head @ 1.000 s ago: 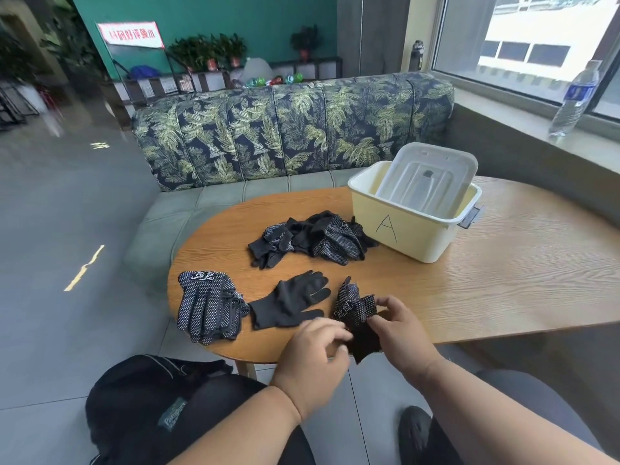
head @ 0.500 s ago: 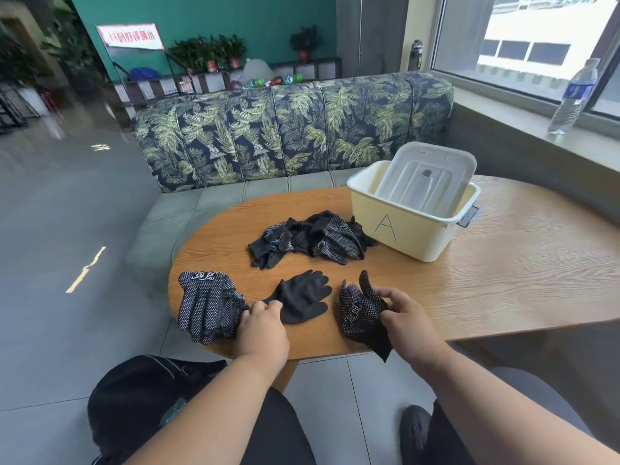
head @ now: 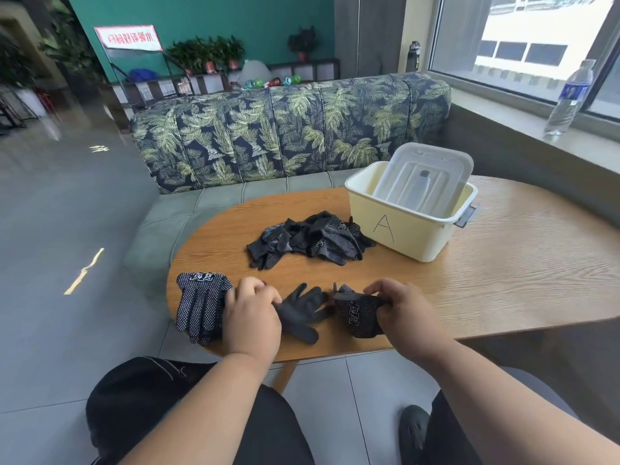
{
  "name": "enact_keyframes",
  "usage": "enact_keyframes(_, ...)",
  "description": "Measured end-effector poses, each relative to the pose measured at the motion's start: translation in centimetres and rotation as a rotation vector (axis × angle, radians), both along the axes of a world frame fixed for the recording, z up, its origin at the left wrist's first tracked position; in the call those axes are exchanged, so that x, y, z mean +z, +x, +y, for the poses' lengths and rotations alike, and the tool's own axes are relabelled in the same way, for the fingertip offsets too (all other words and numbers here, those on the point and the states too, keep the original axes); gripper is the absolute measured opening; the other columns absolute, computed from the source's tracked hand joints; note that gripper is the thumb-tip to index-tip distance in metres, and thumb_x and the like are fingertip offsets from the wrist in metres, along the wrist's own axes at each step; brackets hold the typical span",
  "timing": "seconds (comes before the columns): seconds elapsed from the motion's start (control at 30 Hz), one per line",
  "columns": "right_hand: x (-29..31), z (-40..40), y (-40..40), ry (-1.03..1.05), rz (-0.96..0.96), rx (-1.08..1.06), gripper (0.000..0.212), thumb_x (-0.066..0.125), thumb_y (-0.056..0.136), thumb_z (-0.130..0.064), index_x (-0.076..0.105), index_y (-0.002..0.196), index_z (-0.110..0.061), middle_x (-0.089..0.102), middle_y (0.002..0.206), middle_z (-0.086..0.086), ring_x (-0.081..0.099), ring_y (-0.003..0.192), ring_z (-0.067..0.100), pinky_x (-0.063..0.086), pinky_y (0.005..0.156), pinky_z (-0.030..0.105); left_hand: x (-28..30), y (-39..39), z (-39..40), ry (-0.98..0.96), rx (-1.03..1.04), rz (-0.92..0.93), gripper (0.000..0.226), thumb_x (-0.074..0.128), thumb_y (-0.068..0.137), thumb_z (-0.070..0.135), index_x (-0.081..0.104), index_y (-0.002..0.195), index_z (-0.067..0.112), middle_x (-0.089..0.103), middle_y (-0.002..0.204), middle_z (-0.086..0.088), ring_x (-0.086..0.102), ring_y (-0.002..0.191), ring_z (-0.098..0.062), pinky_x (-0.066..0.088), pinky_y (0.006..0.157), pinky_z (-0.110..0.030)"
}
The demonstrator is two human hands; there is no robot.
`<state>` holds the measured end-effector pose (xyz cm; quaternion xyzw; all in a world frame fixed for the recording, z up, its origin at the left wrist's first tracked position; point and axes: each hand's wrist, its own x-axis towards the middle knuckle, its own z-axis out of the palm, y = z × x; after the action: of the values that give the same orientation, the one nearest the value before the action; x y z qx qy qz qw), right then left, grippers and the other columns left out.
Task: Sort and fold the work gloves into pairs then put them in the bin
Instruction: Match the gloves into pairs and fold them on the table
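My left hand (head: 252, 310) pinches the cuff of the plain black glove (head: 302, 313) while my right hand (head: 401, 308) grips a dotted glove (head: 357, 313), keeping the types apart on the surface (head: 503, 280). The unsorted pile (head: 308, 239) waits beside the bin (head: 402, 229), still holding its lid (head: 424, 181).

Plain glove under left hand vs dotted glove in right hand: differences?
The plain glove is solid black; the dotted glove has white dots and a logo. The plain glove lies flat, fingers spread; the dotted glove is bunched in the right hand. Both dark, at the table's near edge.
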<state>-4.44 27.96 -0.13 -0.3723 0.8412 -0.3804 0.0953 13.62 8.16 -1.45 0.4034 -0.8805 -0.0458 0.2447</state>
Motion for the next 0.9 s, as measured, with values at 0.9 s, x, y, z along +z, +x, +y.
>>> enact_keyframes(0.9, 5.2, -0.9, 3.7, -0.431, 0.267, 0.178, 0.065, 0.074, 0.083, 0.003, 0.061, 0.132, -0.037, 0.051, 0.126, -0.015, 0.067, 0.091, 0.007, 0.057, 0.084, 0.028, 6.3, -1.9, 3.8, 1.176, -0.442, 0.65, 0.061, 0.068, 0.092, -0.008, 0.049, 0.138, 0.027, 0.077, 0.106, -0.013, 0.074, 0.096, -0.03, 0.062, 0.085, -0.051)
